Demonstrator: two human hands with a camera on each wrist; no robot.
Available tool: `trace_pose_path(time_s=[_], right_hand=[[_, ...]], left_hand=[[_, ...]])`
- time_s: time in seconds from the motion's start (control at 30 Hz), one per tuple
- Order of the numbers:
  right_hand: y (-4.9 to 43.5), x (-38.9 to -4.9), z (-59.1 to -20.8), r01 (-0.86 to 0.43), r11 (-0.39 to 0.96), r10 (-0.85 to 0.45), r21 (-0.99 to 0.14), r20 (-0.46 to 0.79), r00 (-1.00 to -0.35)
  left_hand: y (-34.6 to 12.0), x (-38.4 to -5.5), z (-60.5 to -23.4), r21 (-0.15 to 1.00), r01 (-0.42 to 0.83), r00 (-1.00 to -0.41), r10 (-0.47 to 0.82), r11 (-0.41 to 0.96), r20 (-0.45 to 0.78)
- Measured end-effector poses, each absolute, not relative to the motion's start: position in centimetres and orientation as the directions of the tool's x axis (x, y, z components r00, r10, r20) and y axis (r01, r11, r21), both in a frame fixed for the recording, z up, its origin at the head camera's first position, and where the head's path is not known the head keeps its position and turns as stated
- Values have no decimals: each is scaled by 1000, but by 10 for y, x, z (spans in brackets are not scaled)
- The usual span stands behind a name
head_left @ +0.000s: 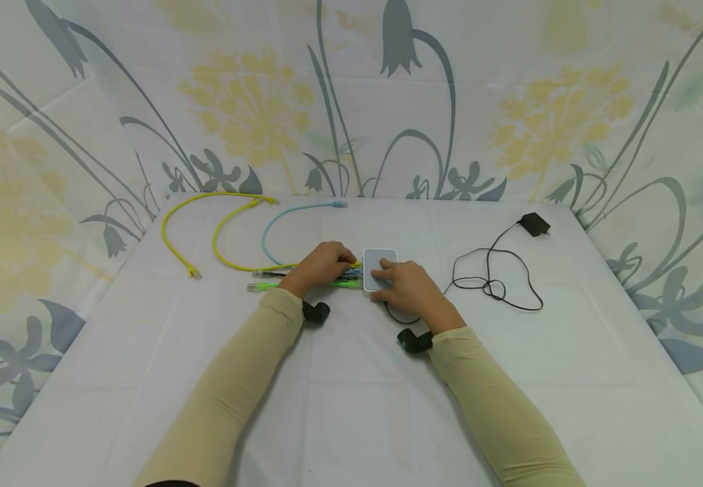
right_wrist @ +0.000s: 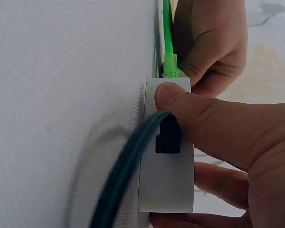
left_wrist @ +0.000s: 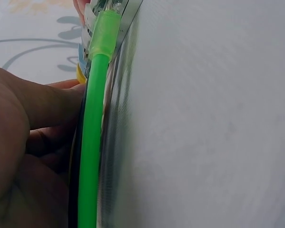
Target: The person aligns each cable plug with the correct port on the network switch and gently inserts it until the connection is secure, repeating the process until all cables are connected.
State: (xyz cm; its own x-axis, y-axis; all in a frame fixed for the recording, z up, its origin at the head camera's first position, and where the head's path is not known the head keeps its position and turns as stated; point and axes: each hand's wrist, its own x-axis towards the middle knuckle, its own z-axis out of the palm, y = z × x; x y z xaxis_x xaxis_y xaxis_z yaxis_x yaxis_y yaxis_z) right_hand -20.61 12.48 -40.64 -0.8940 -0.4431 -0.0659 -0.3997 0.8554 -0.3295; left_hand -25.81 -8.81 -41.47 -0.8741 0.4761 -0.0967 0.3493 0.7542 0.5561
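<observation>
A small white network switch (head_left: 381, 258) with a grey top lies flat on the table. My right hand (head_left: 412, 287) grips it, thumb along the side by the black power plug (right_wrist: 169, 137) seated in it. On the opposite side, my left hand (head_left: 319, 265) pinches a yellow network cable's plug (left_wrist: 80, 74) at the row of ports. Beside it, a green network cable (left_wrist: 91, 137) ends with its clear green plug (right_wrist: 170, 65) at a port. A black network cable (head_left: 270, 274) and a light blue one (head_left: 268, 230) also run under my left hand towards the switch.
Another yellow network cable (head_left: 193, 272) lies loose at the left. The black power adapter (head_left: 534, 224) sits at the back right, its thin cord (head_left: 524, 308) looped on the white-covered table (head_left: 351, 406). Floral-patterned cloth (head_left: 351, 88) hangs around the table's back and sides.
</observation>
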Motion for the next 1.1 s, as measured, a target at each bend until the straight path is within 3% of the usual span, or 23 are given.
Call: trace_pose_path(time_s=[1.1], right_hand=[[126, -205, -408, -359, 852, -417, -381, -79, -905]], left_hand=[[-87, -258, -415, 518, 327, -876, 460, 790, -149]])
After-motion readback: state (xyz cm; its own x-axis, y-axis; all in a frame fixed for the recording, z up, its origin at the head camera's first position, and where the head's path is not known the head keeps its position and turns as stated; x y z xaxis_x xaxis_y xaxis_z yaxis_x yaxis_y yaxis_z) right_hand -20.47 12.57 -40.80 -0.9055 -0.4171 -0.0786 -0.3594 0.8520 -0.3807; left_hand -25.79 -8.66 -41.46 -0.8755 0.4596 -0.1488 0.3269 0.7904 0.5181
